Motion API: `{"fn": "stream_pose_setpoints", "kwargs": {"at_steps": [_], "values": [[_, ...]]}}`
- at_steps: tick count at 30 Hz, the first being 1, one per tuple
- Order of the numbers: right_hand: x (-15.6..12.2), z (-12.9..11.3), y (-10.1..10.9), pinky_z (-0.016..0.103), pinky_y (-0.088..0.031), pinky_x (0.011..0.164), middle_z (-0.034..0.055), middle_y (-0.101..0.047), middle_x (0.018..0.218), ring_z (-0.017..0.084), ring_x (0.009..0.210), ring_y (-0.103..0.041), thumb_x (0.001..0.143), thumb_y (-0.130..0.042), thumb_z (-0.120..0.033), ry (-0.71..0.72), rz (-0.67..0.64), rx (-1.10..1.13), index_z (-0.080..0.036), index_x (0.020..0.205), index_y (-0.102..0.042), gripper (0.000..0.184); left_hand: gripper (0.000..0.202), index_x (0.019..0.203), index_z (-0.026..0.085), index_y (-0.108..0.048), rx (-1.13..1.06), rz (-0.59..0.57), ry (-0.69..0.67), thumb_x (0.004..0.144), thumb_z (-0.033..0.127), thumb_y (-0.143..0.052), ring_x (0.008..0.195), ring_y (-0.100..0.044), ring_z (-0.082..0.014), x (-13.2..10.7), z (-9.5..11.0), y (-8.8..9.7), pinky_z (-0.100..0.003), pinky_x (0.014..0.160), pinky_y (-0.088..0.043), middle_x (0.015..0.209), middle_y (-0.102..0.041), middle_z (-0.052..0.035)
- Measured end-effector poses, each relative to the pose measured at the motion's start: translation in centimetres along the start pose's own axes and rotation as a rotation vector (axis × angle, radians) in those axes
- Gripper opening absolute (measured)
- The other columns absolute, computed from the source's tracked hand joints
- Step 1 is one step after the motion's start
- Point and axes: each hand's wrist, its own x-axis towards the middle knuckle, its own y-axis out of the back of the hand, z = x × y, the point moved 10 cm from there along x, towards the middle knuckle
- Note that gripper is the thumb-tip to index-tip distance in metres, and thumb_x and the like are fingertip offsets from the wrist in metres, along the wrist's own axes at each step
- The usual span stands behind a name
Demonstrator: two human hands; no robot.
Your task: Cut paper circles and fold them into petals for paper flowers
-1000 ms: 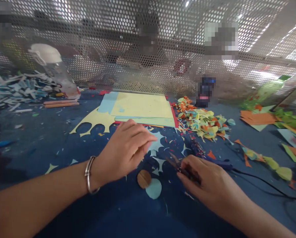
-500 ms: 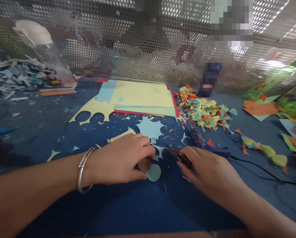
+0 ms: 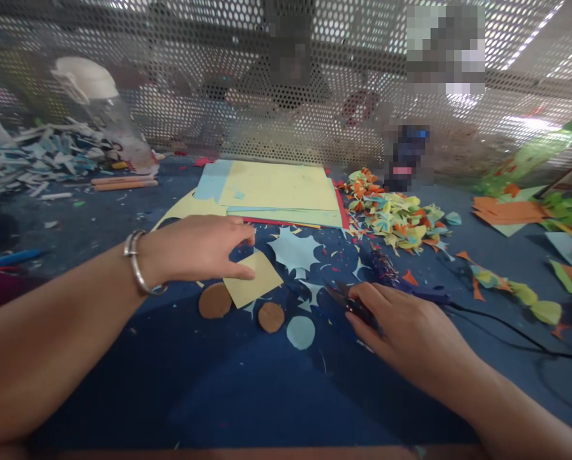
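Note:
My left hand (image 3: 209, 246) hovers with thumb and fingers apart over the left corner of a pale yellow paper square (image 3: 260, 279); whether its thumb touches the paper I cannot tell. On the right, my right hand (image 3: 401, 316) grips dark scissors (image 3: 355, 303), their blades pointing left. A larger brown disc (image 3: 215, 301) and a smaller brown disc (image 3: 271, 317) lie flat below the square. Beside them is a light blue paper circle (image 3: 301, 332). Just beyond sits a spiky light blue paper offcut (image 3: 295, 249).
Stacked coloured sheets (image 3: 276, 185) lie at the back, with paper scraps (image 3: 401, 217) heaped to their right. A glue gun (image 3: 427, 292) with a cord is beyond my right hand. A bottle (image 3: 118, 128) and pencils (image 3: 126, 183) stand and lie back left, before a perforated metal screen (image 3: 195, 102).
My left hand has moved left and away from me, off the smaller brown disc, which now lies uncovered on the table. My right hand stays with the scissors.

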Motion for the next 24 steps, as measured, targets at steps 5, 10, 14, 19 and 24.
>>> {"fn": "stream_pose_setpoints", "kwargs": {"at_steps": [5, 10, 14, 19, 24], "values": [[0.0, 0.3, -0.2, 0.032, -0.046, 0.054, 0.0023, -0.075, 0.082, 0.023, 0.069, -0.074, 0.092, -0.059, -0.024, -0.023, -0.016, 0.022, -0.020, 0.106, -0.059, 0.014, 0.033, 0.097, 0.019, -0.062, -0.016, -0.030, -0.018, 0.082, 0.048, -0.068, 0.080, -0.063, -0.0237, 0.7, 0.5, -1.1, -0.030, 0.059, -0.035, 0.104, -0.068, -0.0108], [0.1, 0.4, -0.2, 0.032, -0.050, 0.056, 0.0033, -0.076, 0.086, 0.023, 0.072, -0.076, 0.093, -0.058, -0.024, -0.028, -0.010, 0.053, -0.020, 0.111, -0.059, 0.019, 0.034, 0.102, 0.019, -0.061, -0.082, -0.086, -0.030, 0.082, 0.047, -0.067, 0.078, -0.063, -0.0212, 0.9, 0.5, -1.4, -0.029, 0.059, -0.036, 0.101, -0.069, -0.0091], [0.0, 0.5, -0.2, 0.033, -0.052, 0.058, 0.0038, -0.076, 0.087, 0.024, 0.074, -0.076, 0.093, -0.058, -0.025, -0.026, 0.001, 0.062, -0.020, 0.112, -0.060, 0.020, 0.027, 0.095, 0.020, -0.061, -0.029, -0.051, -0.037, 0.085, 0.046, -0.062, 0.076, -0.062, -0.0213, 0.6, 0.0, -0.4, -0.030, 0.059, -0.035, 0.097, -0.069, -0.0082], [-0.1, 0.5, -0.4, 0.033, -0.053, 0.058, 0.0044, -0.077, 0.089, 0.024, 0.075, -0.076, 0.094, -0.056, -0.026, -0.013, -0.004, 0.070, -0.020, 0.113, -0.060, 0.020, 0.040, 0.085, 0.024, -0.056, 0.037, -0.268, 0.012, 0.064, 0.046, -0.081, 0.063, -0.057, -0.0211, -1.6, 0.4, -1.5, -0.030, 0.052, -0.028, 0.077, -0.067, -0.0020], [0.0, 0.6, -0.6, 0.034, -0.055, 0.057, 0.0056, -0.077, 0.090, 0.025, 0.075, -0.077, 0.095, -0.054, -0.026, -0.005, -0.015, 0.058, -0.019, 0.113, -0.060, 0.020, 0.039, 0.091, 0.024, -0.052, 0.112, -0.274, -0.071, 0.062, 0.027, -0.078, 0.059, -0.054, -0.0210, -2.4, 2.4, -2.2, -0.031, 0.051, -0.024, 0.072, -0.063, -0.0012]]}}
